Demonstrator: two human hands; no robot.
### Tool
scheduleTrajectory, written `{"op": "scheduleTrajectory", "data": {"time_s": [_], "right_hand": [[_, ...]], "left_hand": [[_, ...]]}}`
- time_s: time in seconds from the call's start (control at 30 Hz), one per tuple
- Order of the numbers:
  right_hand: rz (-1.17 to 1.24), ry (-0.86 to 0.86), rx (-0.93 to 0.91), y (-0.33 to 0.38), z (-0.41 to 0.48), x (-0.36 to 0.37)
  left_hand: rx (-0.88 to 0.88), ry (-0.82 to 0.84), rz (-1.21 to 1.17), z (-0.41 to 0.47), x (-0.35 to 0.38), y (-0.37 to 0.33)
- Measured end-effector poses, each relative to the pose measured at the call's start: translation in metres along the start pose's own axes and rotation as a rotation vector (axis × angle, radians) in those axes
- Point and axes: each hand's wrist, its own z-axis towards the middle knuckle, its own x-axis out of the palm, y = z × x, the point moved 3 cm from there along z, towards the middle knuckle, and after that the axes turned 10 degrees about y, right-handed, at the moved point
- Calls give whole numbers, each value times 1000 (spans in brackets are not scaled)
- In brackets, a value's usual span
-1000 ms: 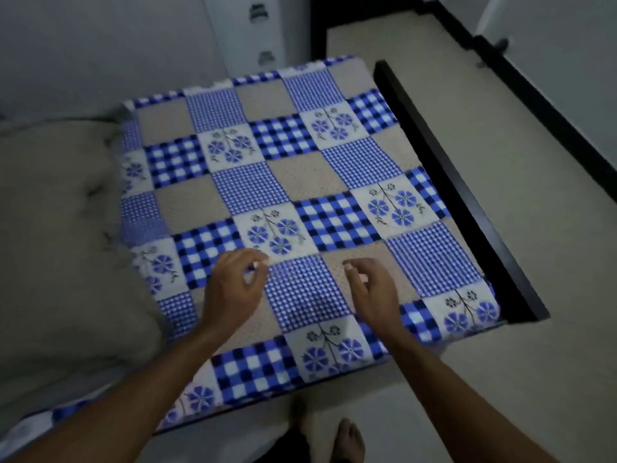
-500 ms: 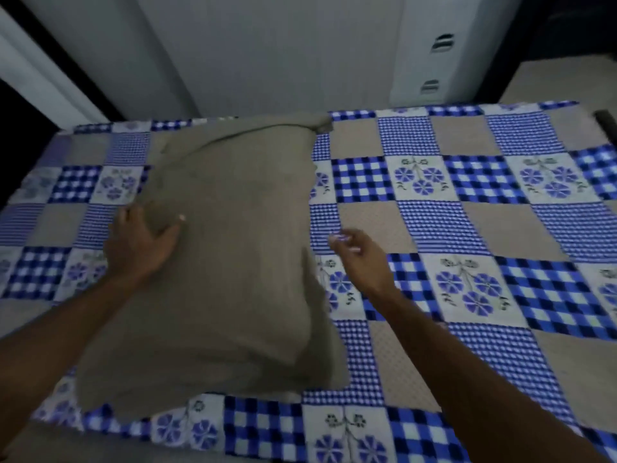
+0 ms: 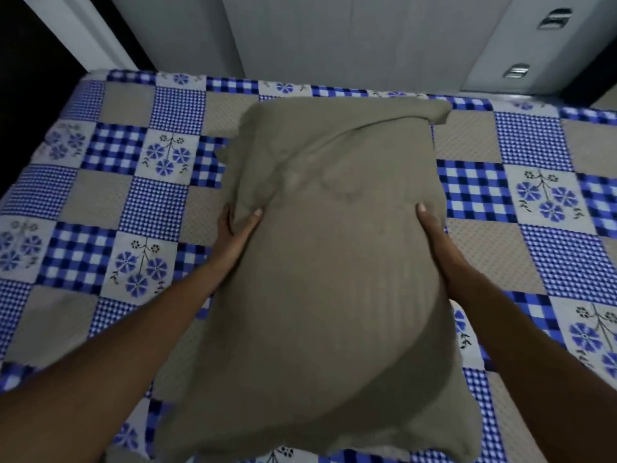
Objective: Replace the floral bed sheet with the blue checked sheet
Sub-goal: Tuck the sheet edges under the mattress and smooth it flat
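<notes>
The blue checked sheet [image 3: 474, 192], patched with flower squares and beige squares, lies spread flat over the whole bed. A large grey-beige pillow [image 3: 327, 262] is held above its middle, between both my hands. My left hand [image 3: 235, 228] grips the pillow's left side, thumb on top and fingers tucked under the fabric. My right hand [image 3: 434, 228] grips the right side, thumb on top and the other fingers hidden behind the pillow. The floral sheet is not in view.
A pale wall [image 3: 350, 45] and a white cabinet with two metal handles [image 3: 516, 71] stand right behind the bed's far edge. A dark gap [image 3: 30, 95] runs along the bed's left side.
My right hand has come off the sheet and taken the pillow's right side. Both hands have carried the pillow from the left toward the middle of the bed.
</notes>
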Motion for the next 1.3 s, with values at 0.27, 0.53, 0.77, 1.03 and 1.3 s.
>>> {"op": "scheduleTrajectory", "data": {"time_s": [0.27,0.53,0.77,1.03,1.3], "right_hand": [[54,73,67,-7,1,4],[77,47,-81,34,-42,11],[151,126,-172,77,-107,85],[248,244,-208,68,-118,270],[239,334,-153,8,-90,530]], "left_hand": [[127,5,-29,-1,-6,7],[217,-76,-47,-32,-14,-26],[257,-101,39,-83,-81,-75],[309,-249,6,-137,-268,-57],[213,-309,-7,-146,-523,22]]}}
